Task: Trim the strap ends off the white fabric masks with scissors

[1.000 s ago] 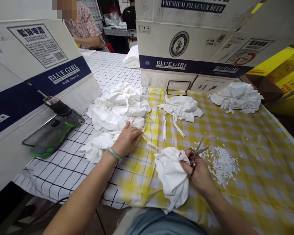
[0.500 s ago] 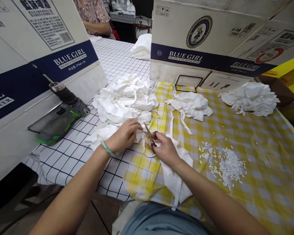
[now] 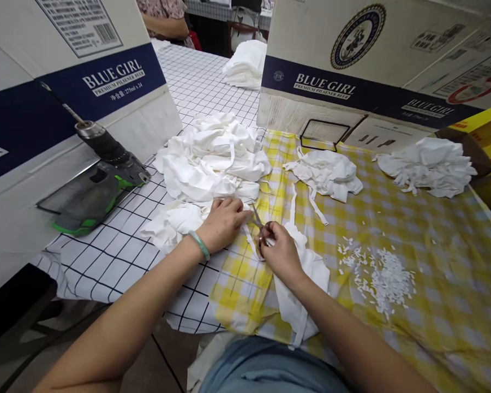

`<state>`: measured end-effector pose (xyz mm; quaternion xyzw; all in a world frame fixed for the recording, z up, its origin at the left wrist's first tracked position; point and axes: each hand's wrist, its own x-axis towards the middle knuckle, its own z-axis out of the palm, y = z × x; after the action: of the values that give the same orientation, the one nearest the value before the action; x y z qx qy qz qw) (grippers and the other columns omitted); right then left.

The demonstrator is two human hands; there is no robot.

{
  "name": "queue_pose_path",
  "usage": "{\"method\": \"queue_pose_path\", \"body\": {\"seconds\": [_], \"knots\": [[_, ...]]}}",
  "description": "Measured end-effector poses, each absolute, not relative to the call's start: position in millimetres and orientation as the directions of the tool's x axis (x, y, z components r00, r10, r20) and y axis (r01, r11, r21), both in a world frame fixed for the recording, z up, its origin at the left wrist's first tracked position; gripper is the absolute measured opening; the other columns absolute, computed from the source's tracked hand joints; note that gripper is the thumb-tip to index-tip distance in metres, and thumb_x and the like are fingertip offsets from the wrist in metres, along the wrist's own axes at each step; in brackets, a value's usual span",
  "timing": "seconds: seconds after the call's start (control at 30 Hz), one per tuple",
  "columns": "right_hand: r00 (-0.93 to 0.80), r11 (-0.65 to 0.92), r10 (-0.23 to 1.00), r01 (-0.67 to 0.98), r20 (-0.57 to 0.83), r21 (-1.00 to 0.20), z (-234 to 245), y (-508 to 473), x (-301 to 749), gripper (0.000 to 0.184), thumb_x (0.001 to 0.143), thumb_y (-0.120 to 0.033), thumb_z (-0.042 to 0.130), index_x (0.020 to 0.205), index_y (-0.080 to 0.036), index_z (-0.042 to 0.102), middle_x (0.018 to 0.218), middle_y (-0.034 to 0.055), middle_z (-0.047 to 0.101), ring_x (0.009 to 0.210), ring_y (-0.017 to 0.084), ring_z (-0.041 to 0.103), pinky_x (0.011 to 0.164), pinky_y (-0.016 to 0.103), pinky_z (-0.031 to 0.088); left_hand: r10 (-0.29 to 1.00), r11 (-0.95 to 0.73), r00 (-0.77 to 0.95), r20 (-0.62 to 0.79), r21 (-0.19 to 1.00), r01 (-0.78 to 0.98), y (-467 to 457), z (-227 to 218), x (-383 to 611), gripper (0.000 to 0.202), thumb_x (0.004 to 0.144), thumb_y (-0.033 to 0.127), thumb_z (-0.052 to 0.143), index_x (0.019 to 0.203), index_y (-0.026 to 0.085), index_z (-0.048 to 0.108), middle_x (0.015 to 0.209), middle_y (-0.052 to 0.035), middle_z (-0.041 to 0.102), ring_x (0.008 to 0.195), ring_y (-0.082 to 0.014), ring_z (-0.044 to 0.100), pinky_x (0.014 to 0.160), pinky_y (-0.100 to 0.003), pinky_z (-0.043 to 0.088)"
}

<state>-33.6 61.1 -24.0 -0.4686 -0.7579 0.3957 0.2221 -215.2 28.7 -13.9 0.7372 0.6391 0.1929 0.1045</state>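
White cloth piece [image 3: 292, 311]: limp, matte, creased, thin; lies partly beneath the right forearm, near the front edge of the yellow checked cover [image 3: 454, 256]. One narrow tape trails from its lower end toward the table edge. A slim white strap [image 3: 250, 240] runs down from the left fingertips and bends in a small loop on the cover, between the two hands. Scissors [image 3: 263, 234]: metal blades, dark reddish-brown handles; blade tips aim away from the person and slightly left, just beside the left fingertips. Cannot tell whether the blades touch the strap.

Left hand [image 3: 226, 224]: back upward, knuckles bent, thumb and forefinger drawn together on the strap's upper end; contact partly hidden by the fingers. Green bangle [image 3: 199, 245] at the wrist; forearm slants in from lower left. The hand overlaps the near edge of the large white heap [image 3: 216, 158].

Right hand [image 3: 282, 248]: fingers curled through and around the scissor handles, gripping them; forearm slants in from lower right, across the cloth piece.

Right of the right hand, well apart: scattered small white bits [image 3: 388, 278], densest in one pile. Beyond the hands: a smaller white bundle [image 3: 329, 172] with loose straps.
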Motion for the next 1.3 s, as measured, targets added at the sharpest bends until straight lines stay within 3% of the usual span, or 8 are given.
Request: {"method": "queue_pose_path", "body": {"seconds": [0.17,0.27,0.5,0.7,0.87,1.07,1.17,1.3], "knots": [[-0.452,0.122,0.887,0.422,-0.092,-0.898,-20.6,70.4,-53.8,0.024,0.069,-0.029,0.066,0.075,-0.023,0.044,0.083,0.0009,0.062,0.083,0.019,0.058,0.076,0.033,0.047,0.982,-0.160,0.092,0.165,0.470,0.868,40.9,-11.6,-220.1,0.014,0.083,0.017,0.057,0.076,0.017,0.069,0.099,-0.0129,0.060,0.096,-0.0294,0.050,0.085,-0.047,0.038],[-0.456,-0.005,0.878,0.296,-0.146,-0.955,-21.8,79.1,-62.7,0.027,0.070,-0.033,0.067,0.076,-0.023,0.043,0.080,-0.0010,0.060,0.075,0.016,0.058,0.072,0.031,0.049,0.979,-0.174,0.083,0.184,0.559,0.811,41.0,-2.7,-225.1,0.012,0.085,0.018,0.057,0.082,0.017,0.069,0.106,-0.0107,0.062,0.099,-0.0255,0.052,0.088,-0.042,0.040],[-0.552,-0.292,0.803,-0.034,-0.226,-0.956,-14.9,92.5,-61.6,0.040,0.060,-0.031,0.081,0.077,-0.021,0.046,0.078,-0.0044,0.058,0.074,0.011,0.059,0.073,0.026,0.049,0.990,-0.114,0.016,0.142,0.722,0.683,39.0,14.5,-227.7,0.018,0.089,0.028,0.053,0.079,0.017,0.063,0.077,-0.0035,0.064,0.080,-0.0185,0.056,0.074,-0.031,0.045],[-0.600,-0.364,0.765,-0.100,-0.236,-0.926,-7.8,96.9,-54.4,0.040,0.062,-0.030,0.081,0.077,-0.021,0.046,0.079,-0.0064,0.058,0.059,0.007,0.055,0.061,0.024,0.050,0.995,-0.089,0.021,0.101,0.739,0.668,39.1,16.6,-226.2,0.018,0.088,0.029,0.052,0.080,0.016,0.063,0.077,-0.0037,0.063,0.078,-0.0184,0.056,0.071,-0.031,0.043],[-0.650,-0.469,0.689,-0.061,-0.322,-0.881,5.4,105.7,-54.8,0.040,0.058,-0.023,0.080,0.076,-0.020,0.045,0.073,-0.0079,0.058,0.042,0.003,0.045,0.040,0.018,0.037,0.984,-0.174,0.101,0.149,0.655,0.735,36.3,25.2,-223.5,0.013,0.086,0.021,0.050,0.081,0.016,0.061,0.078,-0.0038,0.062,0.084,-0.0206,0.052,0.079,-0.036,0.038],[-0.666,-0.643,0.548,0.052,-0.506,-0.764,23.4,116.4,-58.2,0.037,0.053,-0.012,0.075,0.070,-0.020,0.042,0.052,-0.0118,0.043,0.037,-0.001,0.024,0.032,0.013,0.012,0.930,-0.329,0.258,0.264,0.275,0.904,35.9,36.5,-218.6,0.016,0.087,0.015,0.044,0.079,0.015,0.058,0.080,-0.0060,0.063,0.080,-0.0213,0.049,0.078,-0.041,0.032],[-0.640,-0.637,0.571,0.048,-0.513,-0.769,23.9,116.6,-59.7,0.036,0.053,-0.011,0.074,0.069,-0.020,0.043,0.047,-0.0130,0.039,0.036,-0.001,0.022,0.032,0.014,0.010,0.914,-0.345,0.290,0.282,0.170,0.923,36.3,36.1,-215.0,0.016,0.086,0.013,0.044,0.077,0.015,0.058,0.078,-0.0066,0.063,0.079,-0.0222,0.049,0.078,-0.042,0.031],[-0.579,-0.604,0.658,-0.025,-0.481,-0.796,19.4,111.7,-63.1,0.036,0.051,-0.010,0.073,0.070,-0.020,0.044,0.047,-0.0132,0.041,0.035,-0.001,0.024,0.032,0.014,0.012,0.916,-0.336,0.277,0.290,0.179,0.925,36.9,32.5,-212.3,0.014,0.085,0.014,0.047,0.076,0.015,0.057,0.076,-0.0060,0.062,0.078,-0.0218,0.050,0.077,-0.041,0.032]]}}
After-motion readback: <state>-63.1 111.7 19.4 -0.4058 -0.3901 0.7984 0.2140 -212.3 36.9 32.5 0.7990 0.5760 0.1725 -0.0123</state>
